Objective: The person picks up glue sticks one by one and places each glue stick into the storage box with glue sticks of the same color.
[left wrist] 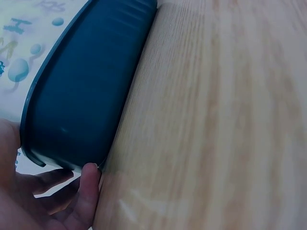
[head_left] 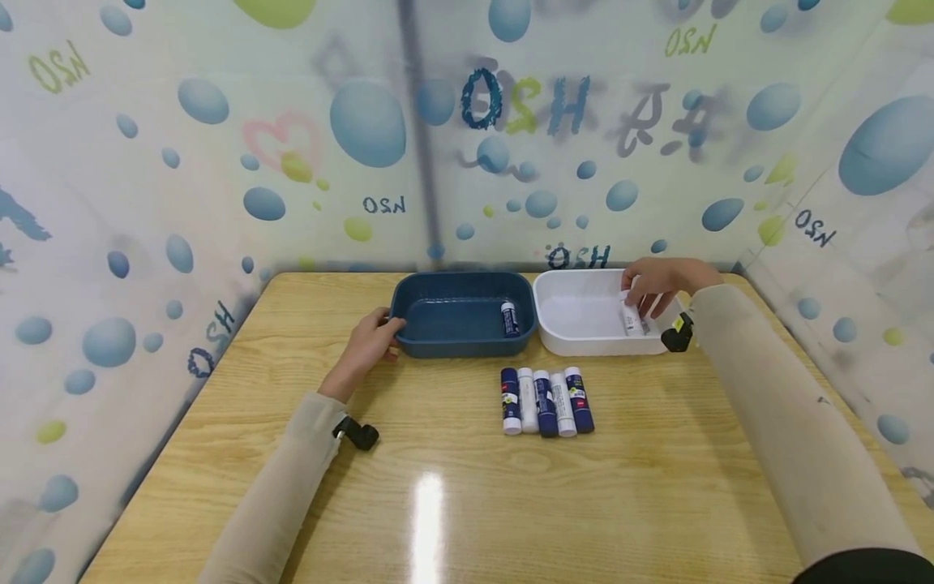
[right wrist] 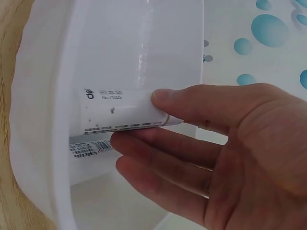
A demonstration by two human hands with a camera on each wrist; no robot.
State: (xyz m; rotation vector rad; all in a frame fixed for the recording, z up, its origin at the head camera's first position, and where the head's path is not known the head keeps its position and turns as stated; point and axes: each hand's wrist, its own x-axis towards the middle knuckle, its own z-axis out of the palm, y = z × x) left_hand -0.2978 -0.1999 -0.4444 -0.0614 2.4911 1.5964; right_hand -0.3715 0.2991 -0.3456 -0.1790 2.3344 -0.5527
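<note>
In the head view my right hand reaches into a white bin. Thumb and fingers pinch a white glue stick by one end in the right wrist view. Close beside it another white glue stick lies in the bin, partly hidden. My left hand holds the left end of a dark blue bin, thumb at the rim and fingers against the outer wall. A navy glue stick lies inside the blue bin, near its right end.
Several glue sticks, navy and white alternating, lie side by side on the wooden table in front of the bins. The bins stand next to each other near the back edge, before a patterned curtain.
</note>
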